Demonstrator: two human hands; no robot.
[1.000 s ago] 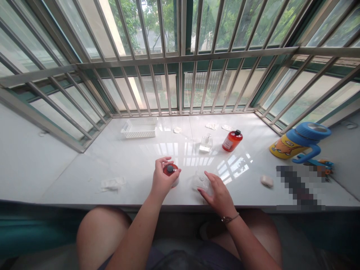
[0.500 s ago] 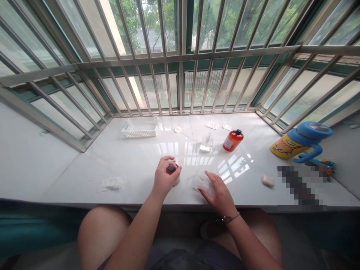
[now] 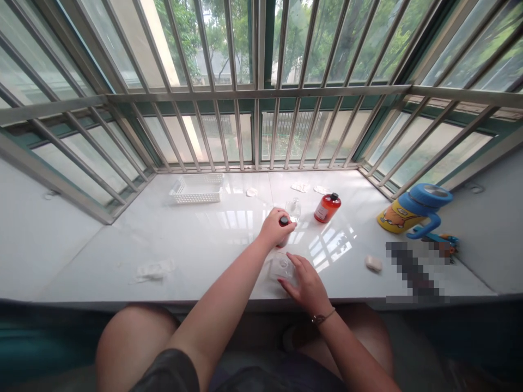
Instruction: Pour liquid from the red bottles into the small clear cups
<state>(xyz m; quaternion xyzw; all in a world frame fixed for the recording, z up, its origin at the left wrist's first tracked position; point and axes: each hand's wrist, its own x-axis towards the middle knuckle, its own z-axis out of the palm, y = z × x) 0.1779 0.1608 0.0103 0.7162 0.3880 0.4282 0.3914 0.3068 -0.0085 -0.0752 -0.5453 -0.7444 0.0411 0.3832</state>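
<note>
Just swung the capped bottle [image 3: 283,240] forward and right, gripped in a curled left hand [image 3: 275,228], now just beyond the clear bottle [image 3: 281,267]. Keeping right hand [image 3: 305,283] half-open beside that, can't tell if touching. Looks like repositioning, not opening.

Glossy and smooth, this white counter [image 3: 204,234], almost mirror-bright! Bars [image 3: 180,97], satin metal! Basket [image 3: 199,197], perforated plastic! The clear container [image 3: 280,267], smooth, see-through, glass or plastic, too close to call! Red bottle [image 3: 328,207], shiny, translucent! Sleeve [image 3: 168,371], matt dark cloth!
</note>
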